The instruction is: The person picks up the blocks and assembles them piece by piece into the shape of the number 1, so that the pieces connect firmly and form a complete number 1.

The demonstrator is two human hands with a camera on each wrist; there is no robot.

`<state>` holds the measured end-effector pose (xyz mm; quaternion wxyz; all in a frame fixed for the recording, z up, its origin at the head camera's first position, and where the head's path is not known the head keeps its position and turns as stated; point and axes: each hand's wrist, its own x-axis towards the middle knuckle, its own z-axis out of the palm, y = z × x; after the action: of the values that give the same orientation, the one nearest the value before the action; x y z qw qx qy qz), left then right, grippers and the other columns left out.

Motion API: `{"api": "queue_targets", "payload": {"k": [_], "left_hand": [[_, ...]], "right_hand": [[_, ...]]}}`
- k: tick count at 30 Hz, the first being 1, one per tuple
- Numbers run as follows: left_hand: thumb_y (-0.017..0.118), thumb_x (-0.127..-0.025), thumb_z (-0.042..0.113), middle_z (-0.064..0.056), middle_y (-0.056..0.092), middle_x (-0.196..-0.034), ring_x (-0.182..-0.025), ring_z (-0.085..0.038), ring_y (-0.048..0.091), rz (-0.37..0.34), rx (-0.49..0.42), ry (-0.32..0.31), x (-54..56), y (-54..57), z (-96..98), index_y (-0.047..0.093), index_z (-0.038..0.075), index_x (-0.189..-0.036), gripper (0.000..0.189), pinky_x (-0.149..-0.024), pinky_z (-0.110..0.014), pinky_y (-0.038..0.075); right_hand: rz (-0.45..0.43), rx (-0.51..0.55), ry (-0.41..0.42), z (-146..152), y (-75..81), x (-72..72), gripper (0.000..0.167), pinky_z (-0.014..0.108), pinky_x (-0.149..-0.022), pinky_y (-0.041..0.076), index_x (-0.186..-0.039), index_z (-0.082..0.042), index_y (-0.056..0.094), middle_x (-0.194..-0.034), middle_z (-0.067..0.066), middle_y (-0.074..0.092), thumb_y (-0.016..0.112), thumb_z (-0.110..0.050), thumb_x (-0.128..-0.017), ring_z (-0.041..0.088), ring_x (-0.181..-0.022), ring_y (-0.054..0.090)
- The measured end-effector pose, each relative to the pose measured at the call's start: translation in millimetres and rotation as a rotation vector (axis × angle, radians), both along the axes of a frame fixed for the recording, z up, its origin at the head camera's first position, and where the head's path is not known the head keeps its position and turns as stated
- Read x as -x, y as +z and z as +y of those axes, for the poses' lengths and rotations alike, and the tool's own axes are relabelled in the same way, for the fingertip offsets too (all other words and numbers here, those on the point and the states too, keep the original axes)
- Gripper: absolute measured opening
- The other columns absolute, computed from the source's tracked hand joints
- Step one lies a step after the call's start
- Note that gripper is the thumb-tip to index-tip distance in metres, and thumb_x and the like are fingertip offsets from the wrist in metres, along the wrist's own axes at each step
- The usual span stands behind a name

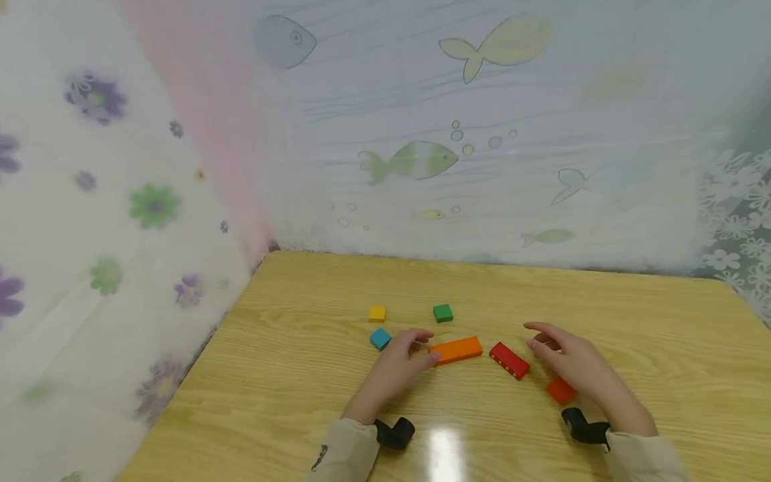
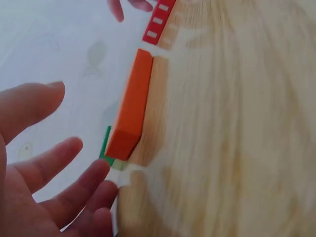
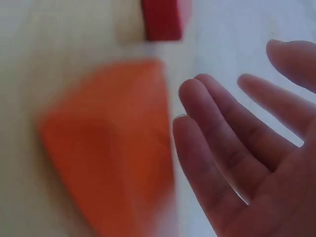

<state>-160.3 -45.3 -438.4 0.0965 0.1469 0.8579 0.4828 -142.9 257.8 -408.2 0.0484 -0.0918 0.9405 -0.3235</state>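
My left hand (image 1: 400, 358) is just left of a long orange block (image 1: 456, 351) lying flat. In the left wrist view its fingers are spread, with a gap between the thumb and the block (image 2: 129, 108). My right hand (image 1: 572, 358) hovers right of a red block (image 1: 508, 361) with small pale squares along one side. Under that hand lies an orange-red block (image 1: 561, 391), partly hidden by it in the head view and blurred in the right wrist view (image 3: 113, 148). The right fingers are loosely extended and hold nothing.
Behind the left hand are a blue block (image 1: 381, 339) and a yellow block (image 1: 377, 314). A green block (image 1: 443, 313) sits beyond the long orange one. The wooden table (image 1: 289, 321) meets fish-patterned sheeting (image 1: 409, 201) at its back edge.
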Motion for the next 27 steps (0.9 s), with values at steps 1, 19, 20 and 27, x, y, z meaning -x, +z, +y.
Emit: {"api": "queue_targets", "payload": {"k": [1, 19, 20, 27], "left_hand": [[0.058, -0.083, 0.044, 0.004, 0.050, -0.116, -0.107, -0.014, 0.047, -0.003, -0.001, 0.009, 0.4, -1.7, 1.7, 0.051, 0.020, -0.123, 0.047, -0.089, -0.038, 0.036], [0.063, -0.081, 0.038, 0.007, 0.052, -0.111, -0.098, -0.017, 0.040, 0.135, 0.246, 0.012, -1.0, -5.1, 15.1, 0.052, 0.023, -0.124, 0.047, -0.086, -0.041, 0.024], [0.063, -0.081, 0.038, 0.007, 0.051, -0.111, -0.097, -0.017, 0.040, 0.137, 0.263, 0.009, -1.2, -5.6, 15.6, 0.051, 0.023, -0.125, 0.048, -0.085, -0.041, 0.024], [0.063, -0.082, 0.032, 0.006, 0.049, -0.107, -0.095, -0.017, 0.038, 0.194, 0.328, -0.012, -3.8, -9.2, 15.8, 0.057, 0.027, -0.118, 0.036, -0.081, -0.040, 0.024]], "right_hand": [[0.004, 0.006, -0.003, -1.6, -2.8, -0.1, 0.048, 0.039, -0.073, 0.044, -0.130, -0.012, 0.045, -0.105, 0.003, 0.058, 0.046, -0.040, -0.091, 0.019, -0.091, 0.056], [-0.053, 0.026, 0.109, -24.3, -10.0, 0.3, 0.063, 0.029, -0.064, 0.041, -0.132, -0.006, 0.040, -0.098, 0.004, 0.052, 0.062, -0.037, -0.082, 0.012, -0.075, 0.047], [-0.051, 0.012, 0.106, -25.6, -10.1, -0.2, 0.063, 0.028, -0.063, 0.040, -0.132, -0.006, 0.041, -0.096, 0.003, 0.051, 0.063, -0.036, -0.081, 0.012, -0.073, 0.046], [-0.034, -0.045, 0.085, -32.6, -11.0, -2.4, 0.061, 0.028, -0.058, 0.035, -0.130, -0.005, 0.044, -0.087, 0.000, 0.051, 0.064, -0.035, -0.081, 0.013, -0.068, 0.041]]}}
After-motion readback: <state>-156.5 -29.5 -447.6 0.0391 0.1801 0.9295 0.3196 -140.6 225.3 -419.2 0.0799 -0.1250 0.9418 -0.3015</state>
